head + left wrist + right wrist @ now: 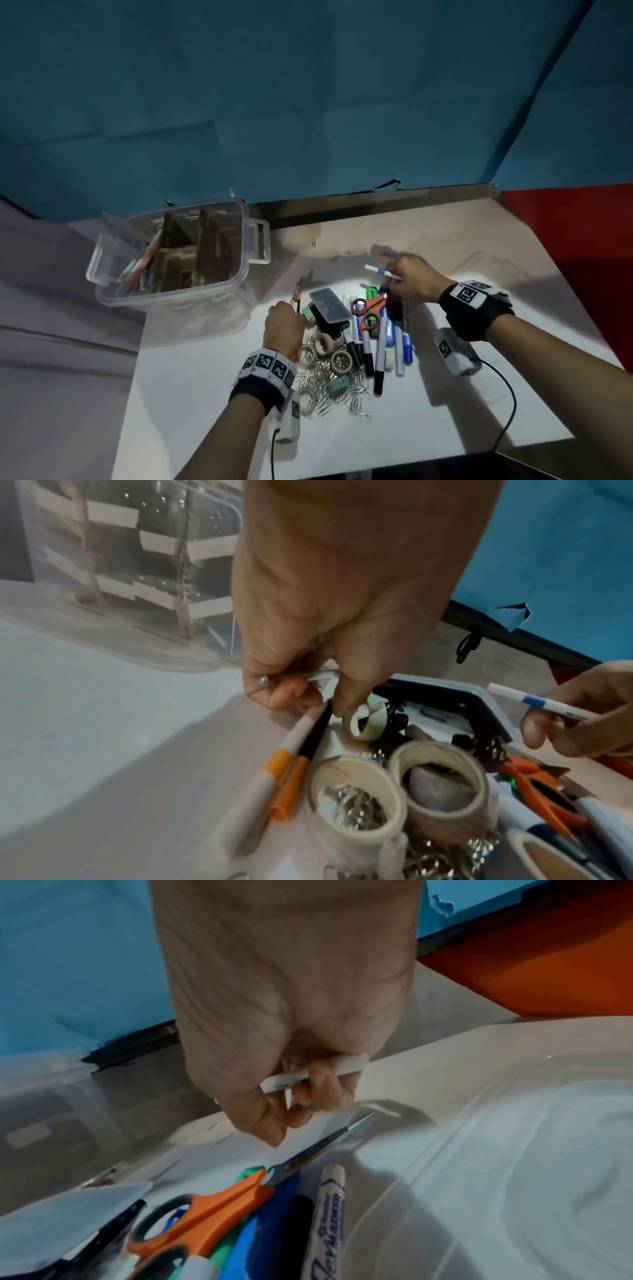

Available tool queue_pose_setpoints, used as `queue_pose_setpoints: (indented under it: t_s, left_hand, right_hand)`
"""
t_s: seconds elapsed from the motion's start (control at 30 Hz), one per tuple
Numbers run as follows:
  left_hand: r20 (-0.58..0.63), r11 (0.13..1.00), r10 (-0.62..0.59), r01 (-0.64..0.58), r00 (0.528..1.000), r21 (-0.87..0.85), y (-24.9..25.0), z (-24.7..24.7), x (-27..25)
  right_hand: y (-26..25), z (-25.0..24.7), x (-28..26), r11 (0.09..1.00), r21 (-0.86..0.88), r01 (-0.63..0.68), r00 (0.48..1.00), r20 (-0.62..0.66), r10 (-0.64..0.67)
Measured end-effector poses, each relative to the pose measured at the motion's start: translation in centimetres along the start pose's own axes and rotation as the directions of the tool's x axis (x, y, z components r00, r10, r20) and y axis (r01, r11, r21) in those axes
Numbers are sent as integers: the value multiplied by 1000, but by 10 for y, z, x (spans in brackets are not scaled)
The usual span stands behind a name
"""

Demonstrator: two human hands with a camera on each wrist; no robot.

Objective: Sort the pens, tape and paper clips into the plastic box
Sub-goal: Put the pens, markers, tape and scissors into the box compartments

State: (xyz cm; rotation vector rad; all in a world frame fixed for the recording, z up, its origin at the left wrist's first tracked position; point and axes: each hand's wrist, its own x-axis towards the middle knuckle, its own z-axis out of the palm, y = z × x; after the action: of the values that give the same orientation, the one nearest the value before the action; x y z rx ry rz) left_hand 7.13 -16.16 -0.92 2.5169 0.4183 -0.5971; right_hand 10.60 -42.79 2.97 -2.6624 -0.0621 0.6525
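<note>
The clear plastic box (202, 308) with cardboard dividers stands at the back left, several pens (144, 265) leaning in its left compartment. My left hand (286, 318) grips two pens, one white with an orange band (274, 767) and one black with an orange cap (291, 785), at the left edge of the pile. My right hand (402, 281) holds a white pen with a blue band (380, 272) above the pile's far side; its fingers (318, 1088) curl round the barrel (291, 1077). Tape rolls (325, 344), paper clips (329, 387) and markers (383, 342) lie between the hands.
Orange-handled scissors (371, 308), a small black case with a clear lid (330, 305) and a green highlighter (371, 293) sit in the pile. The box's clear lid (514, 1150) lies on the table to the right. Single clips (344, 255) lie farther back. A cable (507, 394) trails at the right.
</note>
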Motion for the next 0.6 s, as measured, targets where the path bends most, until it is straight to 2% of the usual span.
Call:
queue_pose_setpoints:
  t_s: [0.1,0.17,0.23,0.33,0.43,0.53,0.6]
  left_hand:
    - [-37,995,89,-87,995,54,1,-7,-5]
    - [-72,980,174,-165,982,114,6,-12,-11]
    - [-115,958,262,-243,958,153,12,-18,-17]
    - [-195,921,373,-337,907,196,24,-27,-26]
    - [-212,913,406,-383,889,141,38,-36,-38]
    - [-190,916,396,-402,898,13,50,-46,-49]
    - [-153,914,386,-400,910,-75,52,-49,-51]
  right_hand:
    - [6,-4,-7,998,36,-56,998,-26,57]
    - [10,1,-18,985,93,-144,989,36,142]
    - [15,14,-26,961,125,-248,966,108,236]
    - [22,33,-29,933,162,-320,947,92,309]
    - [25,40,-30,900,242,-363,931,64,358]
    - [18,41,-34,867,311,-389,916,30,400]
    - [11,45,-39,873,276,-403,906,-17,423]
